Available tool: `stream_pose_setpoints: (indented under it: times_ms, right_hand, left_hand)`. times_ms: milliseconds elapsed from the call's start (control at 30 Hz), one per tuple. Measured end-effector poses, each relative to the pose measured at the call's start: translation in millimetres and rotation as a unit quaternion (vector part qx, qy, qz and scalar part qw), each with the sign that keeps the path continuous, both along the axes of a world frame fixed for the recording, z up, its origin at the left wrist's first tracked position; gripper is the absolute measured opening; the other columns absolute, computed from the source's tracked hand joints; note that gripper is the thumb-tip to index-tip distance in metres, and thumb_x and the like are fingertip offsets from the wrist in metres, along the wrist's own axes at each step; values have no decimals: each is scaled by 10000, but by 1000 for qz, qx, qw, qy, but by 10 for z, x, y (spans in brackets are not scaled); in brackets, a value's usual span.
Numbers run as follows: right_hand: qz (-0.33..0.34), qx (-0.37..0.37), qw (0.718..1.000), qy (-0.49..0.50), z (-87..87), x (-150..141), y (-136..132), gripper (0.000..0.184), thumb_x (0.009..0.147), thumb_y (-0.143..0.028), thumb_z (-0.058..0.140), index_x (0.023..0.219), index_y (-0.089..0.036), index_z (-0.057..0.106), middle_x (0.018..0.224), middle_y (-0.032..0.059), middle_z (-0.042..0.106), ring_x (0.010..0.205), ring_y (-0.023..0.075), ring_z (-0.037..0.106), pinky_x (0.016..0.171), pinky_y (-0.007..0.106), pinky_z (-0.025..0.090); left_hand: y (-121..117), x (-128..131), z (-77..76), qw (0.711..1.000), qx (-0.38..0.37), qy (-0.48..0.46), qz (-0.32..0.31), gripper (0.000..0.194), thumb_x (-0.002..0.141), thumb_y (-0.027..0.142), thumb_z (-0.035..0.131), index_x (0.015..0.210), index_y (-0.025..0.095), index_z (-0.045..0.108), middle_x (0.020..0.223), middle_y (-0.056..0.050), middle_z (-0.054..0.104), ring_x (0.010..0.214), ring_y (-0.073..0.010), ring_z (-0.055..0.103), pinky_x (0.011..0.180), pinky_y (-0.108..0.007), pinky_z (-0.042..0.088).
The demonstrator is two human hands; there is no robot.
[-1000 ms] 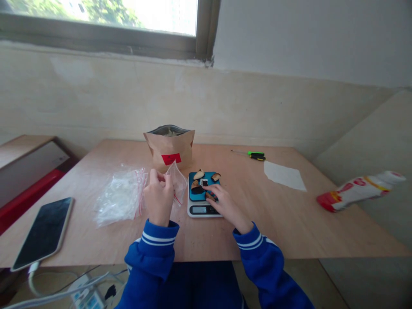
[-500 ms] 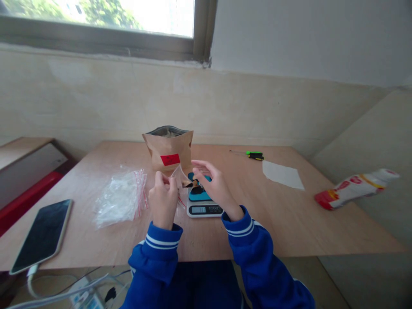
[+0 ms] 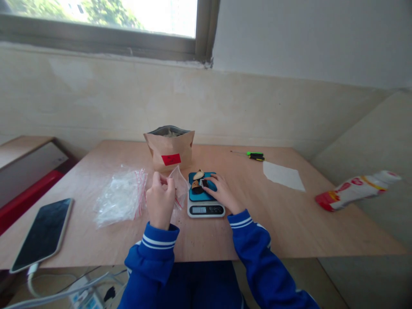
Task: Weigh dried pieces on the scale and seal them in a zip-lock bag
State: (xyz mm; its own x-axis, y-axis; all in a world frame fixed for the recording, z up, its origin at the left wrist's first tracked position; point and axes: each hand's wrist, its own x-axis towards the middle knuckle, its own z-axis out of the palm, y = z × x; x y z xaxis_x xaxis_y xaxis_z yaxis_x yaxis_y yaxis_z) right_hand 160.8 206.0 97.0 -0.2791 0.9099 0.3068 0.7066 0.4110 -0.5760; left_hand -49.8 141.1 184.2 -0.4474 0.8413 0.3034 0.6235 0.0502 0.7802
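Observation:
My left hand point(image 3: 160, 199) pinches the edge of a small clear zip bag point(image 3: 180, 184), which hangs beside a small kitchen scale point(image 3: 206, 210) with a blue top. On the scale lie a pale curled piece point(image 3: 198, 174) and a brown curled piece point(image 3: 195, 186), both dry-looking; their exact kind is unclear. My right hand point(image 3: 222, 192) reaches over the scale's right side, with thumb and fingers closed around a dark curled piece point(image 3: 204, 183). The scale's display is lit, but its digits are too blurred to read.
A brown paper pouch point(image 3: 174, 148) with a red label stands open behind. Left are a pile of clear zip bags point(image 3: 120, 197) and a phone point(image 3: 43, 234) on a cable. Right are two screwdrivers point(image 3: 255, 156), white paper point(image 3: 283, 176) and a tilted bottle point(image 3: 354, 189).
My right hand has moved down onto the scale with the dark piece, away from the bag. My left hand has shifted slightly left, still pinching the bag. The pieces on the scale now show clearly.

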Motion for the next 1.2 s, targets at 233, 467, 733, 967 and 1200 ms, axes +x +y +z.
stream_pose_setpoints:
  times_ms: [233, 467, 733, 967, 1200]
  right_hand:
    - [-23, 28, 998, 61, -65, 110, 24, 283, 808, -257, 648, 1080, -183, 640, 1139, 126, 611, 1124, 275, 555, 988, 465, 434]
    - [-45, -8, 981, 191, -122, 175, 103, 292, 734, -203, 654, 1025, -192, 676, 1121, 110, 681, 1091, 261, 613, 1000, 464, 448]
    - [-114, -4, 962, 250, -64, 259, 89, 252, 768, -235, 543, 949, -148, 696, 1034, 136, 713, 952, 248, 675, 831, 414, 552]
    - [-84, -54, 916, 389, 596, -36, -143, 266, 735, -267, 669, 979, -168, 702, 951, 88, 747, 867, 207, 699, 830, 366, 559]
    - [63, -166, 896, 407, 905, -619, -416, 313, 742, -246, 700, 1052, -215, 686, 1048, 50, 725, 943, 182, 699, 830, 329, 590]
  left_hand:
    - [26, -59, -44, 1000, 10, 4, -2, 170, 837, 273, 499, 711, 239, 390, 590, 25, 525, 683, -193, 583, 617, -274, 342]
    - [7, -62, -48, 1000, 6, 0, -5, 163, 845, 289, 497, 727, 238, 398, 632, 19, 532, 712, -191, 590, 630, -276, 344]
    - [3, -77, -35, 1000, 3, 5, -1, 178, 846, 288, 501, 722, 238, 383, 627, 21, 514, 678, -185, 569, 613, -276, 330]
    - [-17, -13, -23, 1000, -8, 3, -8, 171, 851, 286, 499, 723, 235, 397, 640, 15, 547, 671, -182, 575, 606, -273, 328]
    - [-25, 54, -14, 1000, -18, -9, -10, 178, 847, 273, 509, 714, 236, 396, 628, 18, 564, 631, -183, 584, 593, -272, 335]
